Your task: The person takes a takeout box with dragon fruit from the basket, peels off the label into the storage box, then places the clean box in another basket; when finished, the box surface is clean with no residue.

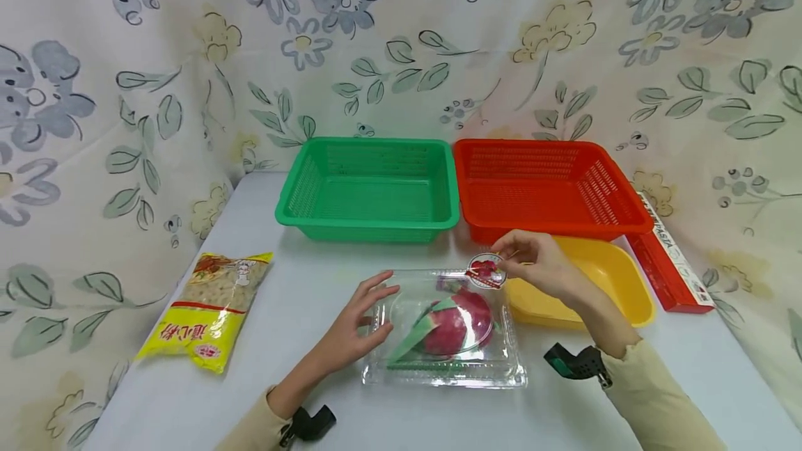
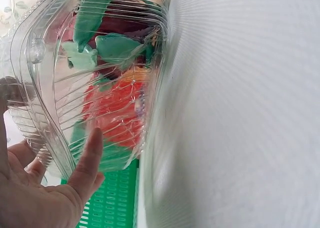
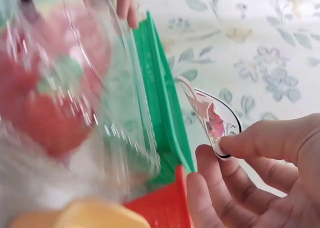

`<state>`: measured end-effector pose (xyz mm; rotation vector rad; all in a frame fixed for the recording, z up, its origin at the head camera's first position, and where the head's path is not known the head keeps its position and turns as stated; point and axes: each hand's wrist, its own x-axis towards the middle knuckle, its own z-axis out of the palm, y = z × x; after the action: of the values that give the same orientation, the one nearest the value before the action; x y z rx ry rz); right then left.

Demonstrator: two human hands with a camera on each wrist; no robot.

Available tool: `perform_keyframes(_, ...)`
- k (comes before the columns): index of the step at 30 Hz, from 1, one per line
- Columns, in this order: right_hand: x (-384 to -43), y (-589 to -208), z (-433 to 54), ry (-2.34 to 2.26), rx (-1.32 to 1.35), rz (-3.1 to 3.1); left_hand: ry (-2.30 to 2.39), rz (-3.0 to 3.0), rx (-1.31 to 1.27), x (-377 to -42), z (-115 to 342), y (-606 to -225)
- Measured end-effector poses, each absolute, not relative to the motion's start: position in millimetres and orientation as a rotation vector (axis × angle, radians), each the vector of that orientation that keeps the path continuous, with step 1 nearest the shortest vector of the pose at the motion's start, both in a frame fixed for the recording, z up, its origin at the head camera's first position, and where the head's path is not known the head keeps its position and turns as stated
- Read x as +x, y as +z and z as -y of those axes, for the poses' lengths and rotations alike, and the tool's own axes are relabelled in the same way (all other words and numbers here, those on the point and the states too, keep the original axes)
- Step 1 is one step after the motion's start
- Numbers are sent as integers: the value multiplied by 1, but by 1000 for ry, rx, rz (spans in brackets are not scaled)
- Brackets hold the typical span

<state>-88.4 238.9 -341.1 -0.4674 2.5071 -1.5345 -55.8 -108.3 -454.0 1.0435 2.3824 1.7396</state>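
A clear plastic clamshell box (image 1: 445, 376) lies closed on the white table, with a red dragon fruit (image 1: 466, 322) and green leaf-like pieces inside. My left hand (image 1: 357, 322) rests against its left side; in the left wrist view the thumb (image 2: 90, 158) lies along the ribbed wall and the fingers reach toward the lid. Between thumb and fingertips, my right hand (image 1: 535, 263) pinches a round sticker (image 1: 486, 271) above the far right corner of the box. The right wrist view shows the sticker (image 3: 220, 125) bent, with a red fruit picture and a dark rim.
Behind the box stand a green basket (image 1: 370, 232) and a red basket (image 1: 551, 228). A yellow tray (image 1: 626, 284) sits at the right, beside a long red pasta box (image 1: 673, 263). At the left lies a yellow bag of pasta (image 1: 207, 312). A floral cloth (image 1: 401, 33) hangs behind.
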Motion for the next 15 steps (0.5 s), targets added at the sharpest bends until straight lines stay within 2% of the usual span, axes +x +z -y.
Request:
perform_keyframes(9,-113,-340,-275,-1358,-304,-2678,1742,-2391,1054,-59,112,-452)
perform_keyframes(15,-116,-349,-290,-1228,-200,-2784,1725,-2377,1020,-56,111,-454)
